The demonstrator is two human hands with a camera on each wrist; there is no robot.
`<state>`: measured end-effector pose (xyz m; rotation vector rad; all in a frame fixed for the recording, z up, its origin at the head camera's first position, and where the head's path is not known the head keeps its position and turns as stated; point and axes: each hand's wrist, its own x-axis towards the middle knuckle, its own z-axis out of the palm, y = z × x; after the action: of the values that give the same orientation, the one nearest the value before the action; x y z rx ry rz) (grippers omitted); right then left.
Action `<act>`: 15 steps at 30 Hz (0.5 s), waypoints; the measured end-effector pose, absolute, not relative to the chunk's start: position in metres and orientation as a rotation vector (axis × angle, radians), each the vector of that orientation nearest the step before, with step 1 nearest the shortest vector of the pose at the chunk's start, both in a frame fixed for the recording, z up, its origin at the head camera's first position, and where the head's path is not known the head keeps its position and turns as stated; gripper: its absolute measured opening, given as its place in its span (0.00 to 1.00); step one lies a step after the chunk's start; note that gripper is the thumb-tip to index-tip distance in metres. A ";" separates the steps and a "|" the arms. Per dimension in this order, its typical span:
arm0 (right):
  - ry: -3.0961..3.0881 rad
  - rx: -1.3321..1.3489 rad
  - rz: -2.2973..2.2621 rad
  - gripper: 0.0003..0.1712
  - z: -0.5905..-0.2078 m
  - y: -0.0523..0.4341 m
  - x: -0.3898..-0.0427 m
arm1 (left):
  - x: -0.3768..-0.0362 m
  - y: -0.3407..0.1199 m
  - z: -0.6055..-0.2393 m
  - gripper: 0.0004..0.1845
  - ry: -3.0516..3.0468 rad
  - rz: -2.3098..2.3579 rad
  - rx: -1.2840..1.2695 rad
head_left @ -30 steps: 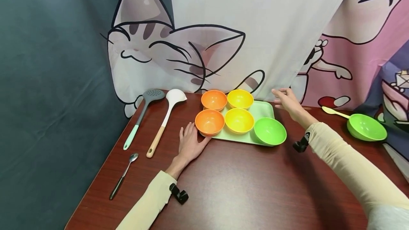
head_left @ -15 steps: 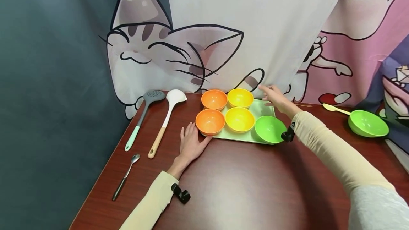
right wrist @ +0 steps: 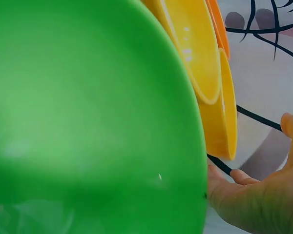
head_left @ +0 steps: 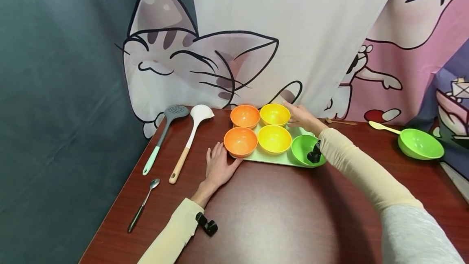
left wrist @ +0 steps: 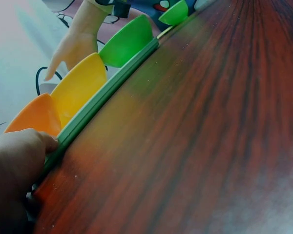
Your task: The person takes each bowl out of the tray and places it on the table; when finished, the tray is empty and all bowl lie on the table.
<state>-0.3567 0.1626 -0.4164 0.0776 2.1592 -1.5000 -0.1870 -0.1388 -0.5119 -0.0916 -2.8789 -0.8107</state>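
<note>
Smooth round plastic bowls sit on a flat green tray (head_left: 298,130). Her right hand (head_left: 303,118) hovers open by the yellow bowl (head_left: 275,114); her left hand (head_left: 217,167) lies flat, holding nothing, on the shiny brown table (head_left: 275,215).

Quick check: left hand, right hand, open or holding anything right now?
Left hand: open, flat on the table, thumb against the tray.
Right hand: open, holding nothing, beside the far yellow bowl.

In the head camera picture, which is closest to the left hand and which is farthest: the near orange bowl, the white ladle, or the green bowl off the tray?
From the left hand:
1. Near orange bowl, on the tray's front left corner, right beside the fingers.
2. White ladle, lying to the hand's left.
3. Green bowl off the tray, far on the table's right side.
</note>
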 end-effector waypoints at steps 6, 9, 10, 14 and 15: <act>2.081 0.116 -1.529 0.38 -0.427 0.154 -0.360 | -0.188 -0.138 -0.511 0.46 -2.875 -0.808 -0.119; 2.055 0.140 -1.542 0.36 -0.431 0.150 -0.360 | -0.187 -0.138 -0.510 0.45 -2.880 -0.808 -0.107; 2.051 0.152 -1.546 0.36 -0.432 0.148 -0.360 | -0.187 -0.138 -0.510 0.45 -2.881 -0.808 -0.102; 2.068 0.198 -1.550 0.35 -0.436 0.145 -0.361 | -0.186 -0.140 -0.510 0.45 -2.881 -0.813 -0.099; 2.076 0.208 -1.547 0.34 -0.437 0.144 -0.362 | -0.186 -0.140 -0.510 0.46 -2.884 -0.814 -0.098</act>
<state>-0.3619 0.1443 -0.4367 0.2084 2.0755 -1.5471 -0.1856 -0.1403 -0.5104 -0.0979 -2.8843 -0.8139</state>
